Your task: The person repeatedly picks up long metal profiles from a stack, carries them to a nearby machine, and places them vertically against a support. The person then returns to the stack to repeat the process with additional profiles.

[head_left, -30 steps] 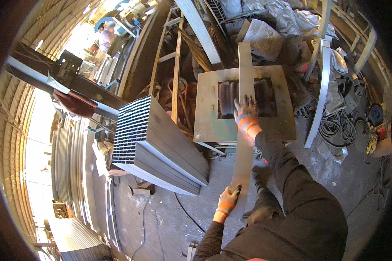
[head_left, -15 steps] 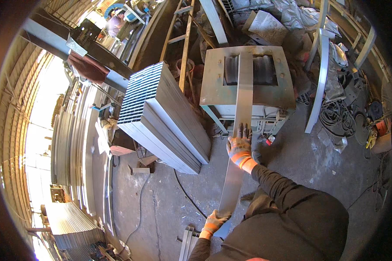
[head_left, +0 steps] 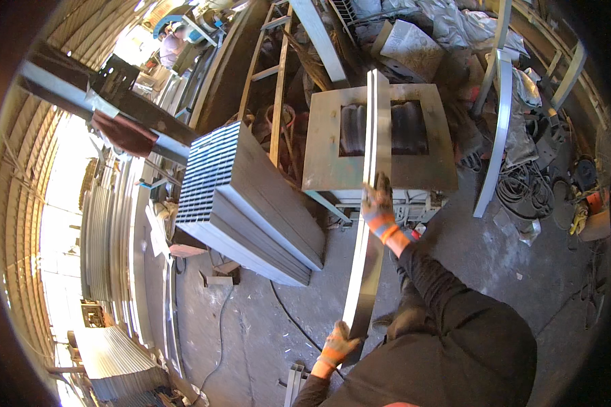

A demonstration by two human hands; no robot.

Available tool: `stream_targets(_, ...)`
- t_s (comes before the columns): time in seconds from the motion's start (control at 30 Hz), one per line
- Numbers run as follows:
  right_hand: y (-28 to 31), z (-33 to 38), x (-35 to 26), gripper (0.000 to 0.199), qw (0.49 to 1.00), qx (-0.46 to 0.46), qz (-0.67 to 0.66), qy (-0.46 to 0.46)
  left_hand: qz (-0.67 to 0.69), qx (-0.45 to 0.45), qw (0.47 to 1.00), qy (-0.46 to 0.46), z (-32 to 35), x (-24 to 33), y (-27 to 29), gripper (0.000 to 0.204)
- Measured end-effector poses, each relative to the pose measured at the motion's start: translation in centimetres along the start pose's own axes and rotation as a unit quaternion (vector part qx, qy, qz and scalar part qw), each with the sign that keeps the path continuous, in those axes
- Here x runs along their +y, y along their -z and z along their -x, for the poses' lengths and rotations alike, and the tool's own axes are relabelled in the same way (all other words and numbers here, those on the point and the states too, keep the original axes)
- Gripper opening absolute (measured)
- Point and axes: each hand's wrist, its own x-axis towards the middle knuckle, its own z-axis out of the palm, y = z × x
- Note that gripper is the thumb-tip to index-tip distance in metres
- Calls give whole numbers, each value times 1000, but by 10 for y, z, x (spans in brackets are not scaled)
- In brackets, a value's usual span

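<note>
The left hand's (head_left: 336, 346) grip pinches the near end of a long metal profile (head_left: 370, 261); the right hand's (head_left: 378, 201) grip clasps its middle, its far part over the flat-topped machine (head_left: 424, 173).

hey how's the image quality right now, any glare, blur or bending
In the head view: the daylight opening at left is blown out to white; bright glare runs along the metal bar; the distant person at upper left looks soft; the ribbed wall at far left curves; corners fall to black.
</note>
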Motion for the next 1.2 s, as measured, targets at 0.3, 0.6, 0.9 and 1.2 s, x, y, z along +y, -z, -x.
stream_targets(0.3,0,-343,52,89,941,-21,336,-30,-141,191,969,-68,-287,215,19,68)
stream_targets(0.6,6,-325,71,83,955,7,293,-53,-128,193,966,-112,-278,203,31,60)
stream_targets(0.9,-9,-87,-23,81,983,-9,178,-37,-109,167,978,-54,-88,57,-8,61)
stream_targets(1.2,-17,156,-96,83,974,-32,222,21,-113,118,987,11,107,-110,-67,62)
